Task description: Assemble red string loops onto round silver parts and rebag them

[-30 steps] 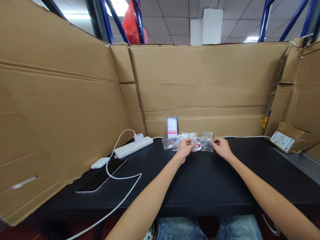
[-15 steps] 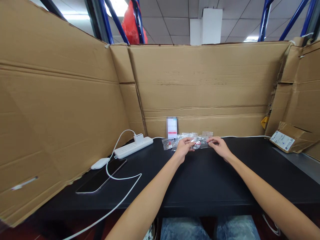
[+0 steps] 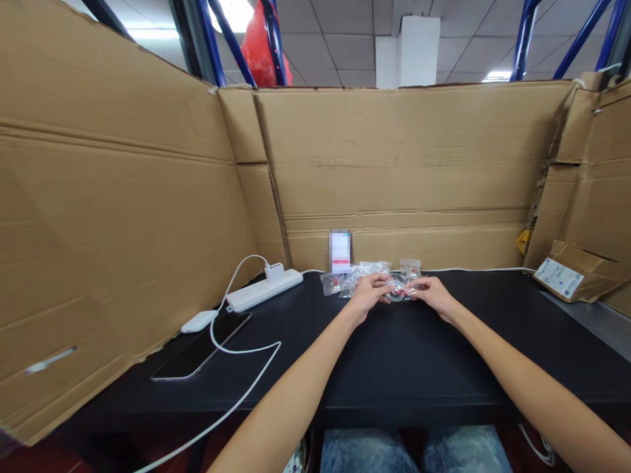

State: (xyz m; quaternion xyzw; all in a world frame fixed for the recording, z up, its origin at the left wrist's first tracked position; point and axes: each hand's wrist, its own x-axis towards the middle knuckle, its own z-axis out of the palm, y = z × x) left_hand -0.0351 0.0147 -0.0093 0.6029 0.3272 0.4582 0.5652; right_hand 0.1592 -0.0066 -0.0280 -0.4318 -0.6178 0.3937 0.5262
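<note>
Between my two hands is a small clear plastic bag (image 3: 397, 292) with something red and something round and pale in it; its exact contents are too small to make out. The closed fingers of my left hand (image 3: 369, 293) grip its left side. My right hand (image 3: 430, 292) pinches its right side. Just behind, another clear zip bag (image 3: 410, 267) lies near my right fingertips. Crumpled clear plastic packaging (image 3: 365, 270) sits behind my left hand. Further left lies a small clear bag with a red piece (image 3: 335, 283) inside.
A phone with a lit screen (image 3: 340, 251) leans on the cardboard wall (image 3: 404, 157). On the left are a white power strip (image 3: 266, 291), a white charger (image 3: 198, 321), a cable and a dark tablet (image 3: 202, 348). An opened cardboard package (image 3: 582, 270) stands at the right.
My right hand has moved slightly left, closer to my left hand. The bag with the red part is now held between both hands and shows more clearly.
</note>
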